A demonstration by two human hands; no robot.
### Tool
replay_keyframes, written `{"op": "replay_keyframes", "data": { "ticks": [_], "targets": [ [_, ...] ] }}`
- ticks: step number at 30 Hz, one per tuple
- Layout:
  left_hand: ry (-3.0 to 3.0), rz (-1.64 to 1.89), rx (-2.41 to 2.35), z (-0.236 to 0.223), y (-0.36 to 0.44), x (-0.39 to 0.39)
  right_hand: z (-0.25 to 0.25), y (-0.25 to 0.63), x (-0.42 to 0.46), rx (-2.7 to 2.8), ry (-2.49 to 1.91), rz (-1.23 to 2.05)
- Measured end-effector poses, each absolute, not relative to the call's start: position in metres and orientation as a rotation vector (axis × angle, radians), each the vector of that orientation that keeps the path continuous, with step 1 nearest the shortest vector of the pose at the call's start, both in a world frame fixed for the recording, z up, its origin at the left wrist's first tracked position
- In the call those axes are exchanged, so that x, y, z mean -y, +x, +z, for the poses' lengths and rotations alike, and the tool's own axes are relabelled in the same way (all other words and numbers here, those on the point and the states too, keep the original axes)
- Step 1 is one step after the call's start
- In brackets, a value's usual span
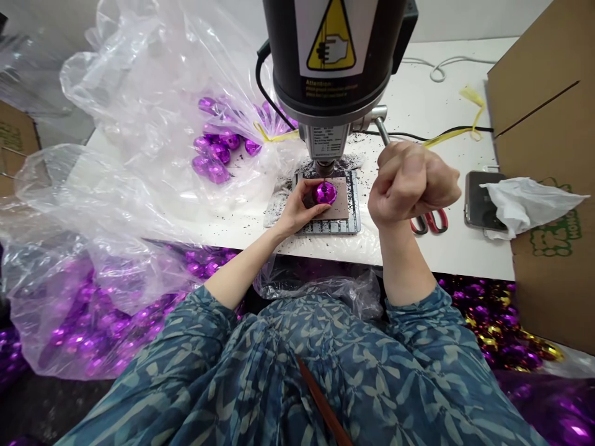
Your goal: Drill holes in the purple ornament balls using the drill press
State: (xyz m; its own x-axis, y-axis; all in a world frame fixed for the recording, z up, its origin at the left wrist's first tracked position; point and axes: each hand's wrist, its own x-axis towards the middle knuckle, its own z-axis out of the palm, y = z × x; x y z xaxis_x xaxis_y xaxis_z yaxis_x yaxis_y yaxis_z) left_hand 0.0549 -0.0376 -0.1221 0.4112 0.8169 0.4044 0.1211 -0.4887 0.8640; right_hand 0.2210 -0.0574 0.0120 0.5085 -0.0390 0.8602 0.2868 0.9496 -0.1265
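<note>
My left hand (298, 207) pinches a shiny purple faceted ball (325, 194) between thumb and fingers. The ball rests on a flat board (341, 207) over the slotted metal base (354, 217), directly beneath the chuck (324, 167) of a black drill press (334, 102). Whether the bit touches the ball cannot be made out. My right hand (411, 183) is closed in a fist around the end of the press's metal lever (382, 127), to the right of the machine. Its grip hides the lever's tip.
Dark shavings lie around the base. Left, a clear plastic bag (153, 111) holds purple balls (218, 148); more balls fill bags below the table edge. Right are red-handled scissors (430, 222), a phone (483, 198) partly under a white tissue (530, 201), and a cardboard box (548, 124).
</note>
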Motion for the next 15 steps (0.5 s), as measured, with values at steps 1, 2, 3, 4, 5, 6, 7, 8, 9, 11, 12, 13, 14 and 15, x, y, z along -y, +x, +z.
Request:
{"op": "replay_keyframes", "data": {
  "ticks": [1,2,3,4,5,6,7,8,9,11,12,13,14,15],
  "targets": [
    [1.885,1.119,-0.811,-0.122,0.055,0.037,0.022,0.219,0.061,1.001,-0.302,-0.165],
    [1.896,1.121,-0.828,-0.121,0.056,0.038,0.033,0.216,0.064,0.994,-0.331,-0.125],
    [1.914,1.133,-0.858,-0.119,0.055,0.039,0.046,0.215,0.066,0.978,-0.356,-0.075],
    [1.935,1.164,-0.904,-0.117,0.055,0.042,0.058,0.214,0.067,0.986,-0.379,-0.016],
    [1.958,1.210,-0.966,-0.115,0.053,0.046,0.069,0.214,0.066,0.992,-0.372,0.026],
    [1.990,1.256,-1.029,-0.112,0.050,0.053,0.078,0.214,0.065,0.991,-0.374,0.065],
    [2.037,1.294,-1.071,-0.109,0.045,0.063,0.084,0.216,0.063,0.996,-0.375,0.100],
    [2.102,1.315,-1.071,-0.107,0.040,0.075,0.088,0.217,0.061,0.987,-0.376,0.127],
    [2.185,1.312,-1.012,-0.105,0.034,0.089,0.090,0.219,0.059,0.983,-0.393,0.155],
    [2.389,1.206,-0.775,-0.105,0.020,0.120,0.090,0.221,0.057,0.973,-0.434,0.200],
    [2.506,1.114,-0.662,-0.106,0.013,0.136,0.090,0.221,0.058,0.967,-0.461,0.223],
    [2.631,0.997,-0.584,-0.109,0.006,0.152,0.089,0.221,0.059,0.952,-0.481,0.235],
    [2.764,0.859,-0.546,-0.111,0.000,0.165,0.088,0.221,0.059,0.944,-0.510,0.264],
    [2.888,0.723,-0.532,-0.114,-0.005,0.175,0.087,0.222,0.060,0.940,-0.528,0.290]
  ]
}}
